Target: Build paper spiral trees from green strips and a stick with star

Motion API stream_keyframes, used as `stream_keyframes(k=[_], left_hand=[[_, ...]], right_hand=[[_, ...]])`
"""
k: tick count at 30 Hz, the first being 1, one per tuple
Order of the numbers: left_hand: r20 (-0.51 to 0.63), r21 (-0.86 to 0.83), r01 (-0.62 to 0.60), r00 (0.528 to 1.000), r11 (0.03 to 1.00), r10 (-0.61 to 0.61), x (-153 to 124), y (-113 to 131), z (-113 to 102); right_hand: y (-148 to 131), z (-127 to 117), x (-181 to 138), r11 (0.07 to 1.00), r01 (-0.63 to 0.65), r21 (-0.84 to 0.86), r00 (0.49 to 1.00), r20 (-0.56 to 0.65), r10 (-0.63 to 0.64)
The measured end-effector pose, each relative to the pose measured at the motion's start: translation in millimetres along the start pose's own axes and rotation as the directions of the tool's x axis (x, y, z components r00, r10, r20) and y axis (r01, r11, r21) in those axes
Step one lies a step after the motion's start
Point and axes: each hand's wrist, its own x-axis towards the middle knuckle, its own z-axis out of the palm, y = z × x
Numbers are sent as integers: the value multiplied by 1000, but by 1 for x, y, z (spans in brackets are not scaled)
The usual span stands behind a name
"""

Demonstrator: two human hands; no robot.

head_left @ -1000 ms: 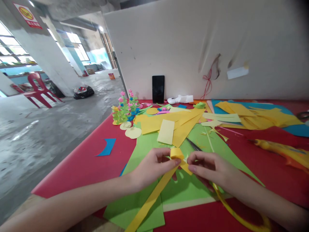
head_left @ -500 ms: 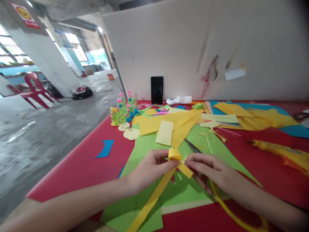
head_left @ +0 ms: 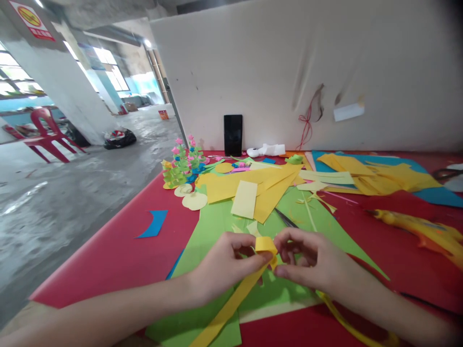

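Observation:
A long yellow paper strip (head_left: 231, 301) is bent into a loop near its upper end, with its long tail running down toward the bottom edge. My left hand (head_left: 226, 260) pinches the strip between thumb and fingers at the base of the loop. On the other side, my right hand (head_left: 307, 255) has curled fingers and thumb at the strip's short end, which is folded in by the loop. Beneath my right hand lie scissors, their dark blade (head_left: 285, 218) pointing away and the yellow handle (head_left: 342, 315) partly covered.
Green paper sheets (head_left: 217, 221) lie under the hands on a red tabletop (head_left: 108, 250). Yellow sheets (head_left: 235, 185) and a cream rectangle (head_left: 245, 199) sit beyond. Small paper plants (head_left: 184, 164) stand back left, a phone (head_left: 233, 135) leans on the board, and a yellow glue gun (head_left: 415, 229) lies right.
My right hand has moved left onto the strip's short end, which pointed out to the lower right before and is now folded in. My left hand keeps its pinch.

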Motion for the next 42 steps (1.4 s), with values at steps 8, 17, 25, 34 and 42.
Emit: stream_keyframes(k=[8,17,25,34,42], left_hand=[[1,35,-11,1000,999,11,-3,-3,4],[60,278,-132,991,951,120,-10,14,1],[7,75,-117,993,990,117,-2,11,-7],[101,-232,-75,990,970,101,-1,8,-4],[65,-295,-77,993,952,100,-1,3,1]], right_hand=[[4,3,0,997,61,-42,998,-30,-62],[-1,-1,0,979,-133,152,991,40,128],[-11,-5,-2,915,-226,336,974,107,201],[-6,-5,-2,952,-194,237,980,82,179],[-7,0,-5,998,-45,41,999,-9,46]])
